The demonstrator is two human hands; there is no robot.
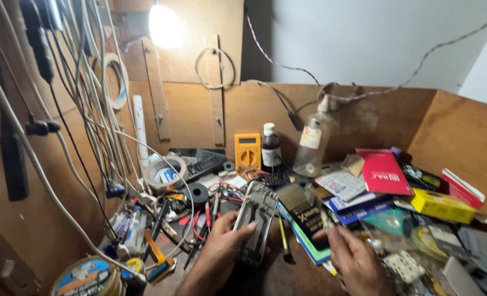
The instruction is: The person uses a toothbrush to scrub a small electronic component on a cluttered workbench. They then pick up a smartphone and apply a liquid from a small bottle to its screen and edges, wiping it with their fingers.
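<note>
Nearest the camera: round tin [87, 278] with a blue and orange lid, at the bottom left edge, with white cables crossing above it.
Left hand [221, 249]: fingers closed around the lower part of a phone frame [257, 216], thumb laid across its face.
Phone frame: opened, metal-grey, held just above the worktop [271, 271] at the centre; its long axis runs from the near end in the hand up and slightly right, top end pointing away toward the back wall.
Right hand [356, 260]: open, fingers spread and apart from the frame, fingertips resting on the edge of a dark flat packet [303, 214] that lies on a stack of thin boxes.
Left of the hands: red and black probe leads, tools, a roll of tape [164, 172].
Behind: yellow multimeter [247, 152], small dark bottle [270, 148], clear bottle [311, 145].
Right side: red booklet [383, 172], yellow box [442, 205], more small packets crowded together.
Surface: brown wooden worktop, almost fully covered in clutter.
Room: plywood panels at back and sides, cables hung on the left panel, a bright bulb [165, 26] above, pale wall beyond.
</note>
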